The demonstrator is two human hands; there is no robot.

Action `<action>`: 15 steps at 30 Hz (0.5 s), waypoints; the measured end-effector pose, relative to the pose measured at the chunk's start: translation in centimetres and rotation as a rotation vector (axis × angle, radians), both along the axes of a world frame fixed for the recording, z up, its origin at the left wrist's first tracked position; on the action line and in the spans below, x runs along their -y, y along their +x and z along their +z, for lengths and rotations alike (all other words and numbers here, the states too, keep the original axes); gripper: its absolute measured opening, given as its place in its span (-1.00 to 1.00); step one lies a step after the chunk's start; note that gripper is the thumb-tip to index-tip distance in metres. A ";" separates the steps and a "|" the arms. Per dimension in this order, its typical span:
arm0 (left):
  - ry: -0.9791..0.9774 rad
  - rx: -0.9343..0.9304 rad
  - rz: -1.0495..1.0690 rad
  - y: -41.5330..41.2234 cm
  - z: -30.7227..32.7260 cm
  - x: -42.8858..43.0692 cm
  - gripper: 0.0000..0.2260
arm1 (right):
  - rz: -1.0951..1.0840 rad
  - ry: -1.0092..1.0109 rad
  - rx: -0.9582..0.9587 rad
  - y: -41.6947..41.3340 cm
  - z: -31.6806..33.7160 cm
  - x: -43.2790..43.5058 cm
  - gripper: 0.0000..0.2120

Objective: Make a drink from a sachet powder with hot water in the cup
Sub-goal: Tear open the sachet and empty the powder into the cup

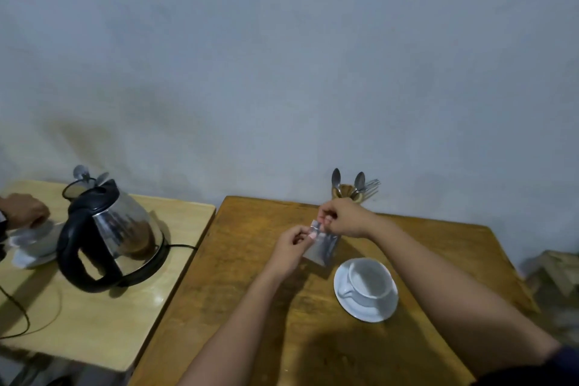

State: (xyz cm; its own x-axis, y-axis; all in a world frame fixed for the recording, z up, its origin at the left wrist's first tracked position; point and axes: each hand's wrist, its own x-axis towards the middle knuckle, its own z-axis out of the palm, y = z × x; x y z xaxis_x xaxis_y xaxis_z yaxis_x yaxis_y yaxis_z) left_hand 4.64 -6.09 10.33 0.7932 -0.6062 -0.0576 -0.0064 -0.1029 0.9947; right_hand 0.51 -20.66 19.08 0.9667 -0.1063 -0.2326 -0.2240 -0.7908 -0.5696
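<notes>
Head view: L hand [293, 246] & R hand [341, 217] both pinch top edge of silver sachet [322, 248], held above wooden table [250, 276] — just behind white cup [369, 279] on saucer [365, 307]. Cup looks empty. Electric kettle [112, 235] on lighter table [94, 323] at left, well apart. Spoon holder [351, 189] by wall.

A plain domestic or canteen-style dining area is indicated: two wooden desks [250, 260] set against a bare grey wall [282, 56], an electric kettle [116, 235], a cutlery holder [347, 189] and a saucered cup [369, 282].
</notes>
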 end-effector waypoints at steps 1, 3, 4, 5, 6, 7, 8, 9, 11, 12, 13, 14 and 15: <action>0.003 0.018 -0.015 0.1 0.5 0.1 -0.85 | 0.005 0.000 0.012 -0.1 0.4 0.2 -0.81; 0.036 0.066 -0.051 0.4 1.4 0.4 -0.88 | 0.013 -0.006 0.038 -0.4 1.3 0.5 -0.80; 0.054 0.089 -0.067 0.5 1.9 0.4 -0.90 | 0.020 -0.010 0.055 -0.6 1.6 0.5 -0.81; 0.068 0.105 -0.079 0.7 2.3 0.5 -0.89 | 0.026 -0.014 0.072 -0.7 1.9 0.6 -0.81; 0.074 0.112 -0.087 0.7 2.7 0.6 -0.87 | 0.030 -0.019 0.084 -0.8 2.1 0.6 -0.81; 0.080 0.115 -0.094 0.8 3.0 0.6 -0.85 | 0.030 -0.027 0.089 -0.9 2.3 0.7 -0.81; 0.093 0.120 -0.104 0.9 3.4 0.5 -0.83 | 0.031 -0.038 0.090 -1.0 2.4 0.7 -0.80; 0.109 0.129 -0.116 1.0 3.7 0.5 -0.82 | 0.030 -0.049 0.087 -1.0 2.5 0.7 -0.78; 0.114 0.140 -0.124 1.3 4.1 0.5 -0.81 | 0.025 -0.062 0.092 -1.1 2.6 0.7 -0.75; 0.104 0.136 -0.112 1.4 4.2 0.5 -0.81 | 0.022 -0.069 0.101 -1.2 2.6 0.7 -0.75; 0.095 0.131 -0.095 1.5 4.2 0.6 -0.82 | 0.014 -0.074 0.113 -1.2 2.5 0.7 -0.77; 0.088 0.128 -0.082 1.5 4.2 0.6 -0.83 | 0.005 -0.075 0.124 -1.2 2.4 0.7 -0.79; 0.086 0.129 -0.070 1.5 4.1 0.6 -0.83 | -0.007 -0.072 0.137 -1.3 2.2 0.6 -0.82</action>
